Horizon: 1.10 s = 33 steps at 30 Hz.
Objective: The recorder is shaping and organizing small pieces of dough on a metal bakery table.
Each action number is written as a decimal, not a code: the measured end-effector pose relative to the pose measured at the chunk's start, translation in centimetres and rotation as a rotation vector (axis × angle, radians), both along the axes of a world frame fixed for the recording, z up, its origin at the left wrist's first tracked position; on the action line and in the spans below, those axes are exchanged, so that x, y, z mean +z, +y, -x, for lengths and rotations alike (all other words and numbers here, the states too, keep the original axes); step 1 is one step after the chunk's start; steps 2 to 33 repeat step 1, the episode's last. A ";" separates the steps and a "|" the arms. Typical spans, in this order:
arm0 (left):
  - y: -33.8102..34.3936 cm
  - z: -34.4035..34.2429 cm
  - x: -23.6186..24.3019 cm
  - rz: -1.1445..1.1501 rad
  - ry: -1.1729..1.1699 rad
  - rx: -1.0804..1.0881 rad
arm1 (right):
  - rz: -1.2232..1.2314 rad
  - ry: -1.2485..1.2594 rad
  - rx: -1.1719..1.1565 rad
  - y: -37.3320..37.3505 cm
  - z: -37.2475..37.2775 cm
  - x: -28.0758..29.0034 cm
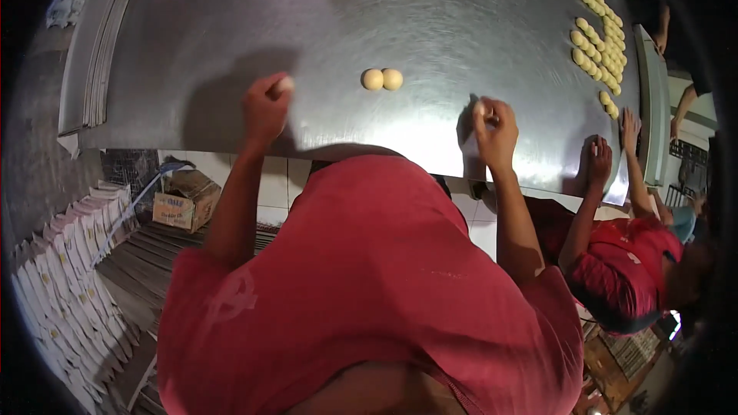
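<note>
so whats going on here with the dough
A person in a red shirt works at a steel table, each hand closed around a small pale dough piece: the left hand and the right hand both press down on the metal. Two finished round dough balls sit touching side by side between the hands. At the far right, rows of small dough pieces lie together, and a second person's hands rest on the table edge near them.

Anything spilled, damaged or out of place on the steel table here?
Nothing stands out. Two dough balls sit touching mid-table, each hand, left hand and right hand, holds a dough piece, and shaped pieces lie in tidy rows at the far right.
</note>
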<state>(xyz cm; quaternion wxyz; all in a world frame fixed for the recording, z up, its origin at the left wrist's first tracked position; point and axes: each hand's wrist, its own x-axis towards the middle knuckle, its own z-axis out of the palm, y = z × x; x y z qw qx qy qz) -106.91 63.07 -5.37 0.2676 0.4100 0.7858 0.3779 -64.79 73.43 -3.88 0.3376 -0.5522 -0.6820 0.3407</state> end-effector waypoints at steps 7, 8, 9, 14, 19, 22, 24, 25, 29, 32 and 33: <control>-0.5 0.1 0.1 0.006 0.005 0.005 | 0.163 0.118 -0.046 0.9 0.3 0.3; -0.5 0.1 0.1 0.006 0.005 0.005 | 0.163 0.118 -0.046 0.9 0.3 0.3; -0.5 0.1 0.1 0.006 0.005 0.005 | 0.163 0.118 -0.046 0.9 0.3 0.3; -0.5 0.1 0.1 0.006 0.005 0.005 | 0.163 0.118 -0.046 0.9 0.3 0.3; -0.5 0.1 0.1 0.006 0.005 0.005 | 0.163 0.118 -0.046 0.9 0.3 0.3; -0.5 0.1 0.1 0.006 0.005 0.005 | 0.163 0.118 -0.046 0.9 0.3 0.3; -0.5 0.1 0.1 0.006 0.005 0.005 | 0.163 0.118 -0.046 0.9 0.3 0.3; -0.5 0.1 0.1 0.006 0.005 0.005 | 0.163 0.118 -0.046 0.9 0.3 0.3; -0.5 0.1 0.1 0.006 0.005 0.005 | 0.163 0.118 -0.046 0.9 0.3 0.3; -0.5 0.1 0.1 0.006 0.005 0.005 | 0.163 0.118 -0.046 0.9 0.3 0.3; -0.5 0.1 0.1 0.006 0.005 0.005 | 0.163 0.118 -0.046 0.9 0.3 0.3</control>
